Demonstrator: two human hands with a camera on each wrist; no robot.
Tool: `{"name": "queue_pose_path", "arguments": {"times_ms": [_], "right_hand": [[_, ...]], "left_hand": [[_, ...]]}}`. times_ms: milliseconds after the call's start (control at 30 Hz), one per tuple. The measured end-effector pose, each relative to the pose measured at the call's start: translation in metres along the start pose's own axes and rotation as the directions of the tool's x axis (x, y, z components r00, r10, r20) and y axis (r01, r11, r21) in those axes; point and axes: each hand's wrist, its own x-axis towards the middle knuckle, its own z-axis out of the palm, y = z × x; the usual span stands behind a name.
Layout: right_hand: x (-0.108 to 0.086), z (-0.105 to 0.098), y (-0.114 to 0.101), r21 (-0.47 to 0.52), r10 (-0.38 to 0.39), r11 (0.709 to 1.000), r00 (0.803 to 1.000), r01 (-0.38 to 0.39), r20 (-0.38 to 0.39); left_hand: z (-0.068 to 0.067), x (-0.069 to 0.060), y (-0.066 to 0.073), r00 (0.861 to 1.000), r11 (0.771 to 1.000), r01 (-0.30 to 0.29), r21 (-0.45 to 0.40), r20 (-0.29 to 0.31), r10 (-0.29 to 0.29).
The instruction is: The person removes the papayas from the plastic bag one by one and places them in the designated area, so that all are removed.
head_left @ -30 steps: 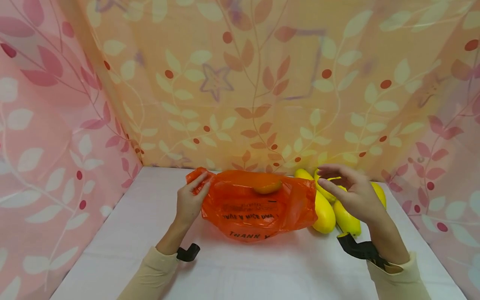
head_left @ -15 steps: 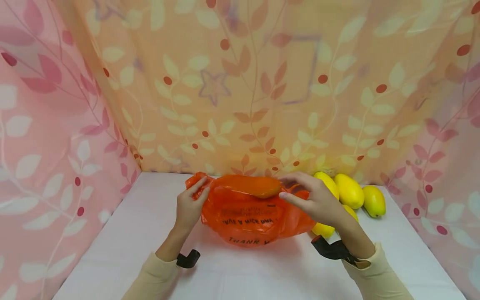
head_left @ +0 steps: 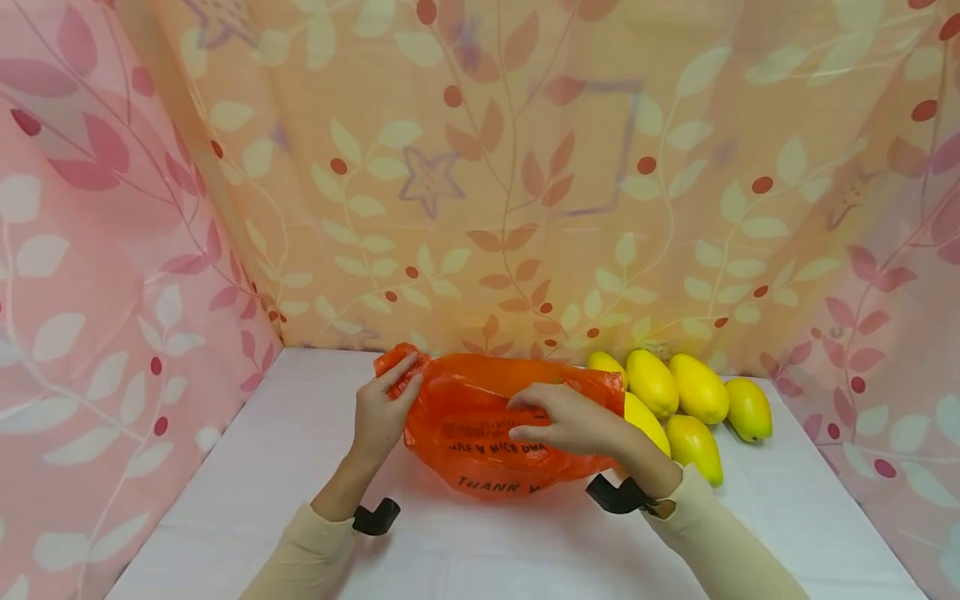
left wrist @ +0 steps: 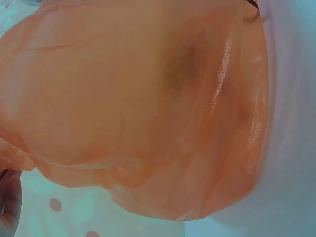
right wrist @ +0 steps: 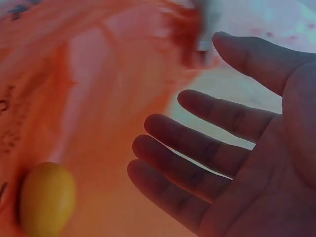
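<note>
A thin orange-red plastic bag (head_left: 487,475) with black print lies on the table, its mouth spread. My left hand (head_left: 380,421) pinches the bag's left edge between thumb and fingers; in the left wrist view the bag fills most of the picture and only part of the hand (left wrist: 10,205) shows. My right hand (head_left: 573,425) is over the bag's mouth, fingers extended and apart. The right wrist view shows that palm (right wrist: 256,177) bare, with a yellow mango (right wrist: 48,200) lying against the orange plastic, apart from the fingers.
Several yellow-green mangoes lie grouped right of the bag, including one in front (head_left: 693,450) and one at the far right (head_left: 748,410). The white-covered table (head_left: 247,450) is bounded by leaf-patterned cloth walls (head_left: 510,167). A black wrist mount (head_left: 618,493) sits on each forearm.
My right hand has moved left from above the mangoes to the bag's mouth and lower. The left hand keeps its place on the bag's edge.
</note>
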Motion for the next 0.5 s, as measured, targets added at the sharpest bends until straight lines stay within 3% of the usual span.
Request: {"name": "queue_pose_path", "arguments": {"times_ms": [167, 300, 367, 500], "right_hand": [[0.016, 0.016, 0.015, -0.041, 0.045, 0.998, 0.995, -0.041, 0.087], [0.027, 0.028, 0.025, -0.088, 0.090, 0.993, 0.985, -0.077, 0.150], [0.033, 0.033, 0.030, -0.099, 0.095, 0.992, 0.984, -0.081, 0.151], [0.042, 0.040, 0.038, -0.125, 0.097, 0.988, 0.992, -0.087, 0.078]], "left_hand": [[0.001, 0.001, 0.001, 1.000, 1.000, 0.014, -0.015, 0.004, -0.014], [0.004, 0.004, 0.001, 1.000, 1.000, -0.012, -0.015, -0.004, 0.012], [0.005, 0.006, 0.002, 1.000, 1.000, -0.023, -0.018, -0.006, 0.023], [0.007, 0.008, 0.002, 1.000, 1.000, -0.017, -0.027, -0.007, 0.017]]}}
